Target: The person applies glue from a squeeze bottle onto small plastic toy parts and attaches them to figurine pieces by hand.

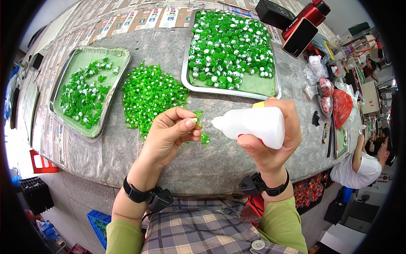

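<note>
My left hand [173, 129] pinches a small green plastic piece [199, 114] between thumb and fingers, near the middle of the table. My right hand [283, 133] is wrapped round a white squeeze bottle [249, 123], tilted on its side. Its narrow nozzle points left at the green piece, with a small gap between them. A few more green pieces [205, 139] lie just beyond my left fingers, partly hidden by them. Behind that hand spreads a heap of small green pieces with white spots [152, 91].
A metal tray [277, 84] of green pieces with white, eye-like balls stands at the back. A smaller tray [120, 63] of similar pieces is at left. Phone [300, 37], red bottle [305, 19] and red plastic bag [341, 108] sit at right. A person in white [359, 169] sits beyond.
</note>
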The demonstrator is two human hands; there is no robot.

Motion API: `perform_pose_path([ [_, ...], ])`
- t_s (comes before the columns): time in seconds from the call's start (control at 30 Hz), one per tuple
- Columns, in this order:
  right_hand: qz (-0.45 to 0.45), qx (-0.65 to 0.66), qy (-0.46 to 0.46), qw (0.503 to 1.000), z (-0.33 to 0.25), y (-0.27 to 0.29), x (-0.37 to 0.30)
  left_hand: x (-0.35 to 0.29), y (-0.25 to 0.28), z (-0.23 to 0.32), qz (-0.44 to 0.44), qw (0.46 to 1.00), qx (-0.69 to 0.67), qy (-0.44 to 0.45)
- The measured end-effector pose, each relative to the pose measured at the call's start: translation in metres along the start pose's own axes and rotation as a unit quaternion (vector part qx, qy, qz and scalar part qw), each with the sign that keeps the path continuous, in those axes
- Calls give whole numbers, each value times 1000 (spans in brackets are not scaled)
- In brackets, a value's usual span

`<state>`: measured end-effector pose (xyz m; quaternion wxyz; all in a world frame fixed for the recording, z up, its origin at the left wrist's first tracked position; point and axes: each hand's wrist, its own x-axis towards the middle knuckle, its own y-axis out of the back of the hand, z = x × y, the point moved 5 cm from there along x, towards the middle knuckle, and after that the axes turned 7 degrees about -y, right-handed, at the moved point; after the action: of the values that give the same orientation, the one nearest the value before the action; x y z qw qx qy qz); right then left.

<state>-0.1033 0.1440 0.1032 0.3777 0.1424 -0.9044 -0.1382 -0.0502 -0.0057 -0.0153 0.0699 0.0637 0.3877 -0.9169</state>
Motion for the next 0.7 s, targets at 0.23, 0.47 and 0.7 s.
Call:
perform_pose_path([
  [0.23,14,-4,-12,1000,2,2,-3,0,1,0,-4,1000,5,-3],
  [0.47,14,-7,-24,1000,5,4,-2,1,1,-1,-8,1000,7,-3],
  [0.7,36,14,-21,999,6,8,-3,0,1,0,-3,1000,13,-10],
])
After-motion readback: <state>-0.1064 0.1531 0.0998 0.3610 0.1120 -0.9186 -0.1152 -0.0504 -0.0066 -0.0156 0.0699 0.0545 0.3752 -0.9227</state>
